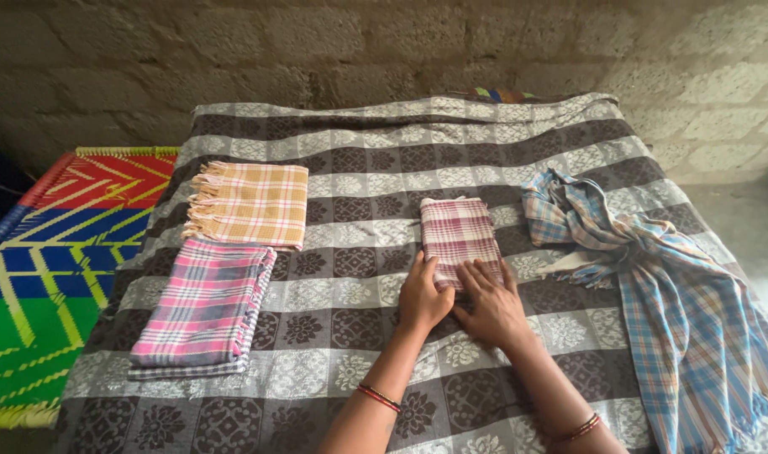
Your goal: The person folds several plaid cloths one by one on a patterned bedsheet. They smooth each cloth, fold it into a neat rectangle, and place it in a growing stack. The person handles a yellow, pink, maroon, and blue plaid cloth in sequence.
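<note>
Both hands lay flat with fingers spread, gripping nothing: the left hand (423,296) pressed the near left corner of a folded maroon-and-white checked cloth (458,236), and the right hand (491,308) rested beside it on the near edge of the same cloth. Each wrist carried thin red bangles.

Far to the left of the hands stood a woven cot (44,277) in red, blue, green and yellow bands. Closer, still left of the hands, lay a folded pink-and-grey checked cloth (203,308), and beyond it a folded orange-and-cream checked cloth (251,203) with a fringe along its left edge. All of these rested on a brown-and-white patterned blanket (350,269) spread under the hands.

The maroon cloth was a neat, narrow rectangle, folded flat, its long side running away from the hands.

Right of the hands lay a blue checked cloth (670,303), loose and crumpled, trailing toward the near right corner.

Counted: three folded cloths, one unfolded cloth, one blanket, one cot. No packages, labels or signs showed.
</note>
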